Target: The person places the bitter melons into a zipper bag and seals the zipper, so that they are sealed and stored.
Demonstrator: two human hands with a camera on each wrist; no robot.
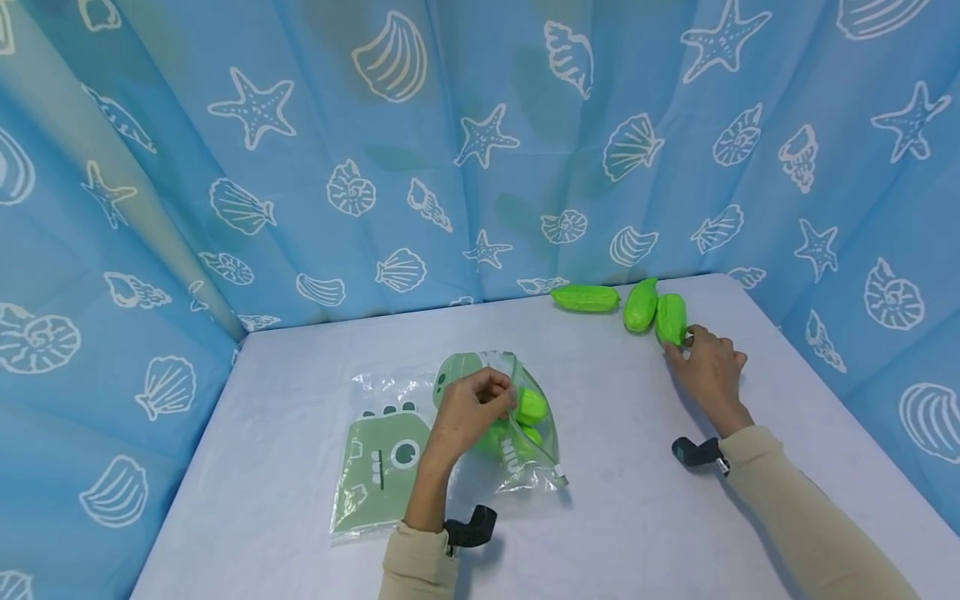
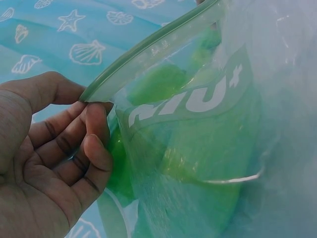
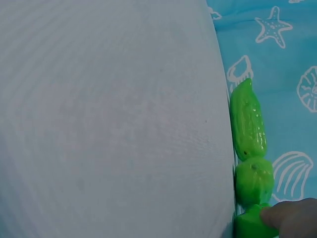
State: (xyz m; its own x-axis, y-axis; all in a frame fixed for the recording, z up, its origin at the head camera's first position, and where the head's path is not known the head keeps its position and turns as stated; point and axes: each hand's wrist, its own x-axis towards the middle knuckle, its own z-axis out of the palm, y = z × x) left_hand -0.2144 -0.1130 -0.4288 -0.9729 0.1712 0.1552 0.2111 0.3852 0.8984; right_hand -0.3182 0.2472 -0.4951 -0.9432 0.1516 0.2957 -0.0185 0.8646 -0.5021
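Observation:
A clear zip bag (image 1: pixel 525 433) with green dinosaur print lies mid-table and holds several green toy gourds (image 1: pixel 531 406). My left hand (image 1: pixel 501 390) pinches its zip rim between thumb and fingers. In the left wrist view the fingers (image 2: pixel 94 124) grip the green rim (image 2: pixel 148 52), and the gourds (image 2: pixel 158 82) show blurred through the plastic. Three more green gourds lie at the back right. My right hand (image 1: pixel 681 342) grips the near end of the rightmost gourd (image 1: pixel 671 317). In the right wrist view a fingertip (image 3: pixel 292 218) presses on that gourd (image 3: pixel 250 225).
A second, flat dinosaur-print bag (image 1: pixel 378 471) lies left of the held bag. The other two gourds (image 1: pixel 585 297) (image 1: pixel 641 305) lie by the back edge of the white table (image 1: pixel 637 533). Blue seashell-print curtains (image 1: pixel 480 150) close in the table on three sides.

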